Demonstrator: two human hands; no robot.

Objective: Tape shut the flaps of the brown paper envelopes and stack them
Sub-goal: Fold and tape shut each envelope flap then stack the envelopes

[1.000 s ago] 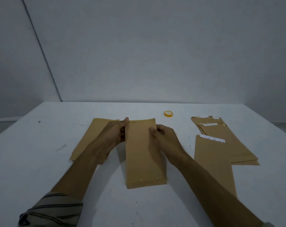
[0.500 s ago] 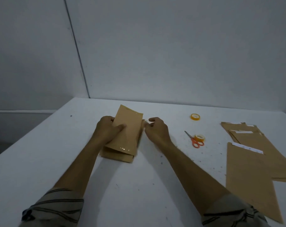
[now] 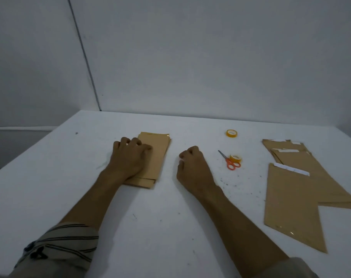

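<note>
Progress of sealing, seen from the head camera. The finished stack of brown paper envelopes (image 3: 156,155) lies on the white counter (image 3: 160,227), left of centre. Its long axis runs away from you and leans slightly to the right, and a glossy strip shows along the far short edge. Your left hand (image 3: 128,157) rests on the near-left part of this stack with bent fingers, their tips on the top sheet and gripping nothing. Your right hand (image 3: 192,167) sits on the counter just beside the stack, its fingers curled into the palm with nothing visible inside.

To your right, well apart, lie a single long brown envelope (image 3: 291,207) and a fanned pile of brown envelopes (image 3: 315,171). Both point away from you, and white strips show at their far ends. These appear unsealed, so most of the taping likely remains.

Between the groups are two yellow tape rolls (image 3: 231,133) (image 3: 235,158) and orange-handled scissors (image 3: 229,162).
</note>
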